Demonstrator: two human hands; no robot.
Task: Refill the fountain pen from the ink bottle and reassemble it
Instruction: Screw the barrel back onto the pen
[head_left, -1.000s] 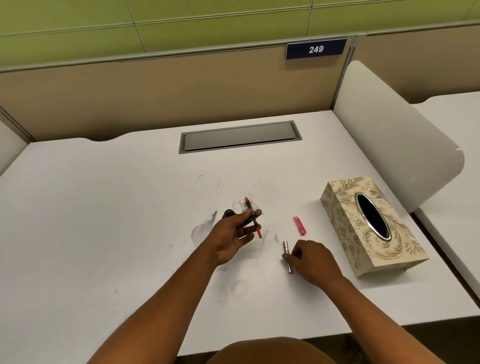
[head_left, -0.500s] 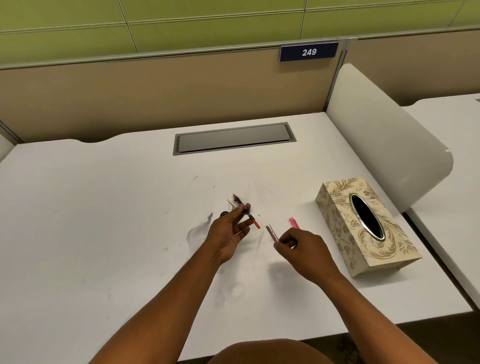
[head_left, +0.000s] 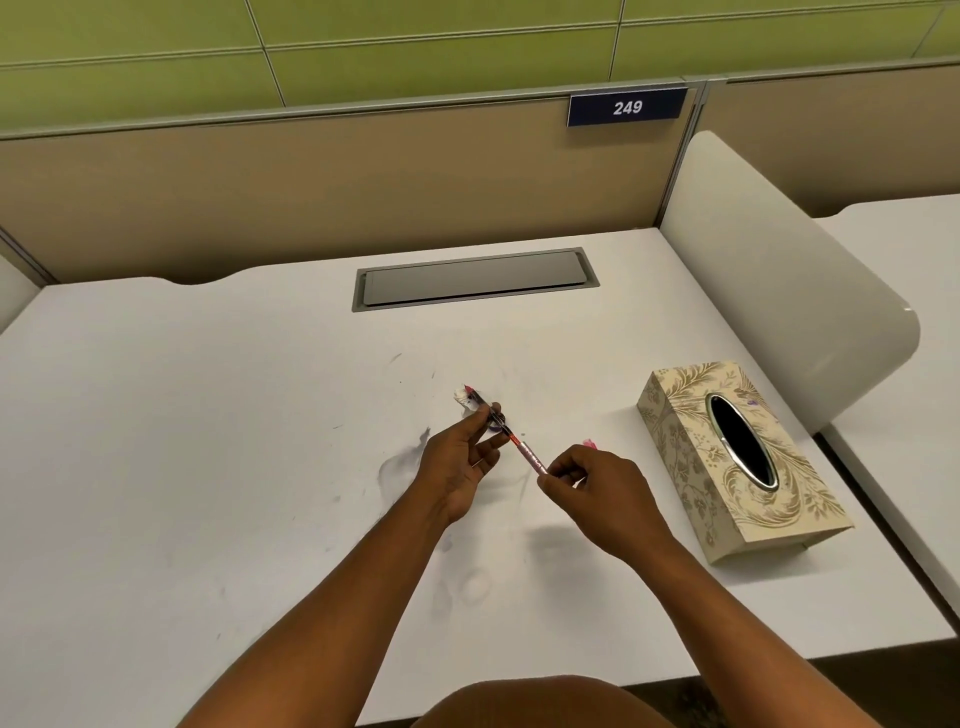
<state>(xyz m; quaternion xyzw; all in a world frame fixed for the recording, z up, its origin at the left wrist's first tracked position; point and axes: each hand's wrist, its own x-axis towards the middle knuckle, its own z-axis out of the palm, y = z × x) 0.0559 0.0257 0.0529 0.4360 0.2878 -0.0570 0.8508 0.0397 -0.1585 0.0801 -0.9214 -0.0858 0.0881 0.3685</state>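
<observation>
My left hand (head_left: 462, 460) pinches the pen's front section (head_left: 496, 418), a thin dark piece with a red end, held above the white desk (head_left: 208, 441). My right hand (head_left: 597, 491) grips the pinkish metallic barrel (head_left: 534, 458), and the barrel's open end meets the red end of the front section. The two parts lie in one line, slanting from upper left to lower right. Behind my left fingers is a small clear ink bottle (head_left: 464, 397), mostly hidden. A pink pen cap (head_left: 590, 443) lies on the desk just beyond my right hand.
A patterned tissue box (head_left: 691, 467) stands to the right of my hands. A grey cable hatch (head_left: 475, 280) is set in the desk further back. A white rounded divider (head_left: 769, 270) borders the right side. Ink smudges (head_left: 400, 462) mark the desk at left.
My right hand has lifted the barrel off the desk and brought it up-left to the front section in my left hand. The two parts now touch end to end.
</observation>
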